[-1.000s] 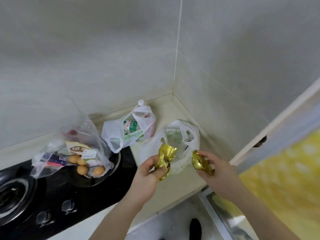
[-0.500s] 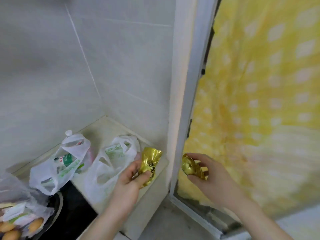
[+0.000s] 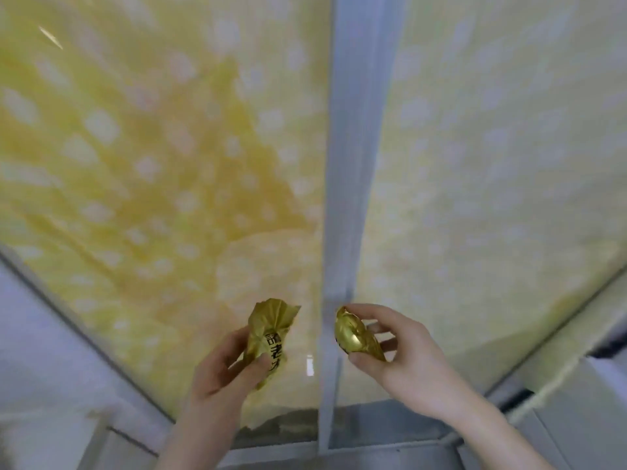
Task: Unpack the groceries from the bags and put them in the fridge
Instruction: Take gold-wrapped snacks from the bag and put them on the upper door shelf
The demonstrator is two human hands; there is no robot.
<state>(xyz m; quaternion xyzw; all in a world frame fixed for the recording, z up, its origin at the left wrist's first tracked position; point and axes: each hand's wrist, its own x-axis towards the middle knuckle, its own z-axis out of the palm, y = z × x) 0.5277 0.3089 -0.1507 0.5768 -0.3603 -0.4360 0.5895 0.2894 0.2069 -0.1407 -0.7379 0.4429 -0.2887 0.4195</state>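
My left hand (image 3: pixel 222 369) grips a crinkled gold foil packet (image 3: pixel 269 329) with black printed characters, its twisted top pointing up. A second gold foil packet (image 3: pixel 354 335), smoother and rounder, is pinched between the fingers and thumb of my right hand (image 3: pixel 402 354). Both hands are held side by side low in the head view, in front of a glass door. The grocery bags and the fridge are out of sight.
A sliding glass door fills the view, its panes covered by yellow film with pale spots (image 3: pixel 163 157). A grey vertical frame bar (image 3: pixel 353 164) runs down between my hands. The bottom rail (image 3: pixel 305 451) lies below. A pale wall (image 3: pixel 44 334) is at the left.
My view has swung right, away from the counter, stove and white bags, which have left the frame. Both hands kept their packets and now face the glass door squarely.
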